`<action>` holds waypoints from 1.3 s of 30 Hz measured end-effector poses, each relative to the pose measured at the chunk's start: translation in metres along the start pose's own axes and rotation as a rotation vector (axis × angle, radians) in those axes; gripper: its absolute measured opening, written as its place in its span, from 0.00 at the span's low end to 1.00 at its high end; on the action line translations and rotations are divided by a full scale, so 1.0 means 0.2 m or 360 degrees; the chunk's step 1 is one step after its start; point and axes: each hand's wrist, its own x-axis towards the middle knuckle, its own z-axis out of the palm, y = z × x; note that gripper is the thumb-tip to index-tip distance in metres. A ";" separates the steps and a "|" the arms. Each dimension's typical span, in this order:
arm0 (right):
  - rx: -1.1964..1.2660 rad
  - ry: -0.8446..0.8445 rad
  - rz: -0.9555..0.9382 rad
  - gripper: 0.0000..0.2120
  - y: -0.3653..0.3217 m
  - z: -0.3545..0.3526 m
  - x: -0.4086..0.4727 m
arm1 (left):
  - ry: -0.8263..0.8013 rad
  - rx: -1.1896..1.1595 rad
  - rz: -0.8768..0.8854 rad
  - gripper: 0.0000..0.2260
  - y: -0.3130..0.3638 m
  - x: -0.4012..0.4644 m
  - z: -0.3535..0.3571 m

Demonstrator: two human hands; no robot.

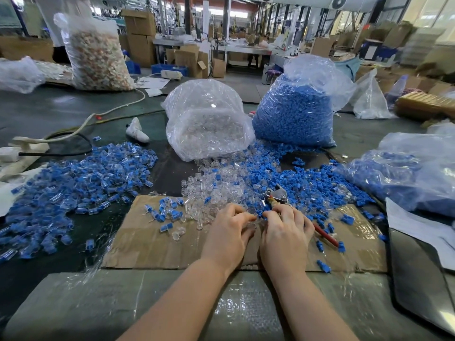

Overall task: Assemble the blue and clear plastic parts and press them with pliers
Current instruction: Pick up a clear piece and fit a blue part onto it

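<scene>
Both hands lie side by side, knuckles up, on a flattened cardboard sheet (152,244). The left hand (227,233) curls its fingertips toward the right, apparently pinching a small clear part; the piece itself is too blurred to make out. The right hand (285,230) grips the pliers (278,195), whose long axis runs diagonally: metal head pointing away and slightly left just beyond the knuckles, red handle emerging to the right behind the hand. Directly ahead of the fingers lies a pile of clear parts (209,185); ahead and right, loose blue parts (312,180). Far left of the left hand lies a heap of assembled pieces (73,178).
</scene>
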 end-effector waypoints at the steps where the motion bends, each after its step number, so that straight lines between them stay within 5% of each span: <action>1: 0.0002 -0.0007 0.0008 0.07 0.00 0.00 0.00 | 0.0008 -0.0015 -0.0016 0.12 0.00 0.00 0.00; 15: 0.0066 -0.0291 0.0231 0.08 0.03 0.02 0.02 | 0.0129 -0.0127 -0.0208 0.05 0.01 -0.03 -0.02; 26: 0.0157 -0.0018 -0.0107 0.06 0.02 0.02 -0.01 | 0.0154 -0.0109 -0.0239 0.07 0.01 -0.04 -0.03; 30: 0.0085 0.0014 0.0067 0.07 0.01 0.03 0.01 | 0.0175 -0.0117 -0.0264 0.08 0.01 -0.05 -0.04; 39: -0.0202 -0.0273 0.0168 0.03 0.01 0.05 0.01 | 0.0204 -0.0081 -0.0257 0.07 0.02 -0.06 -0.04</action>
